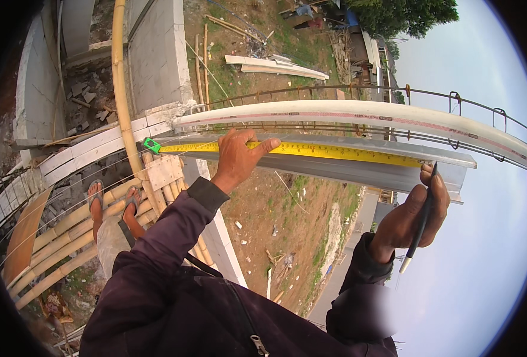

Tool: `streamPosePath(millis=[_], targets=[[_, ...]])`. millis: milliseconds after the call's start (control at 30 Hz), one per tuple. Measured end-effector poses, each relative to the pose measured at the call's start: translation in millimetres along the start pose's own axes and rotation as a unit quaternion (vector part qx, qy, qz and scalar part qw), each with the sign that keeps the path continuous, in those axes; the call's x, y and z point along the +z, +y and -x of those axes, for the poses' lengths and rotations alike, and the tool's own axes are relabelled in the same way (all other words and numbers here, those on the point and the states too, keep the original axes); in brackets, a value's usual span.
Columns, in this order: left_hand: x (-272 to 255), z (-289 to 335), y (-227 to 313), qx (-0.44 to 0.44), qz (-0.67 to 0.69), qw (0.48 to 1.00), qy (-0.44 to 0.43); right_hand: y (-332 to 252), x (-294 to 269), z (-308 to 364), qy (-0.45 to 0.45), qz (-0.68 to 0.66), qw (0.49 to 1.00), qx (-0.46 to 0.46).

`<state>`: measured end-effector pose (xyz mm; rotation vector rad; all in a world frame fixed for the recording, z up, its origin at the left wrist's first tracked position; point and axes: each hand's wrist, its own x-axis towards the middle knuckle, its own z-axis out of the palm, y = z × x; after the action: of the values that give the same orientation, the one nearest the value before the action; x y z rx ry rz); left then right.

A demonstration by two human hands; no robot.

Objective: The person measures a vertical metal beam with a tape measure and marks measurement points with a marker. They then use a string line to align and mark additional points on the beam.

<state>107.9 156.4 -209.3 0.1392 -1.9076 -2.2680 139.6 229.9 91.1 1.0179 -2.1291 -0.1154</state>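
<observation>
A grey metal channel point(346, 169) runs from the middle toward the right. Along it lies the yellow blade of a tape measure point(335, 151), pulled out straight from its green case point(151, 146), which rests near the bamboo at left. My left hand point(238, 156) is closed over the blade and the channel's edge, thumb stretched along the tape. At the channel's right end, my right hand point(415, 214) grips a slim black pencil point(425, 217) with a white end. Its narrow tip points up beside the tape's end, where my fingertips touch the channel.
A white pipe with a red stripe point(346, 112) and a rebar frame point(311, 90) run beyond the channel. A bamboo pole point(120, 83) stands at left. My sandalled feet point(131, 202) are on a bamboo platform point(79, 241), high above dirt ground point(275, 223).
</observation>
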Motion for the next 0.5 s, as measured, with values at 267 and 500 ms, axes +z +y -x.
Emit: streamPosePath(millis=[267,500], targets=[[-1,2,4,-0.015,-0.015,1.0,0.019,0,7,-18,-0.126,-0.108,0.985,0.036],[1,-3,0,-0.009,0.006,1.0,0.009,39,-50,-59,-0.02,-0.096,0.993,0.064]])
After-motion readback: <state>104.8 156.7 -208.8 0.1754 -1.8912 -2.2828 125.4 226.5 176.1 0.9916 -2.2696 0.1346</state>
